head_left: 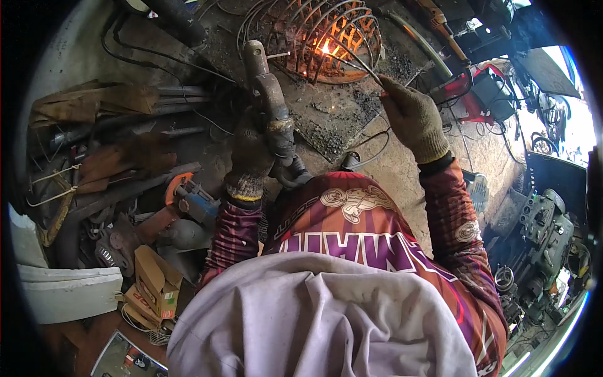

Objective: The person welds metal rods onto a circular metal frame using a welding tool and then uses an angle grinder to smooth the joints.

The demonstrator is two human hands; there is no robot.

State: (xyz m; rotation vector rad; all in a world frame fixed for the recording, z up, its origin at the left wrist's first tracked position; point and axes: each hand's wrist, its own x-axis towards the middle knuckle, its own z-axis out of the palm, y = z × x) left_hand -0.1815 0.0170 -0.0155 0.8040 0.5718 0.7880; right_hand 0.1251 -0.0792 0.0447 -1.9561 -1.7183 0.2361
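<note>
My right hand (414,119), in a knitted work glove, is closed round the near end of a thin metal rod (358,61). The rod slants up and left to a bright glowing spot (326,48) among the curved bars of a round metal cage (377,38). My left hand (250,151), also gloved and in shadow, is closed at the side of a thick, worn metal pipe piece (270,94). That piece has a hole near its top and a small pin sticking out to the right. My left fingers are partly hidden.
The cage stands on a dirty metal plate (320,119) strewn with dark grit. Cables, pipes and an orange-and-blue tool (195,200) lie at left, above an open cardboard box (154,283). A red machine (487,94) and grey machinery (543,232) stand at right.
</note>
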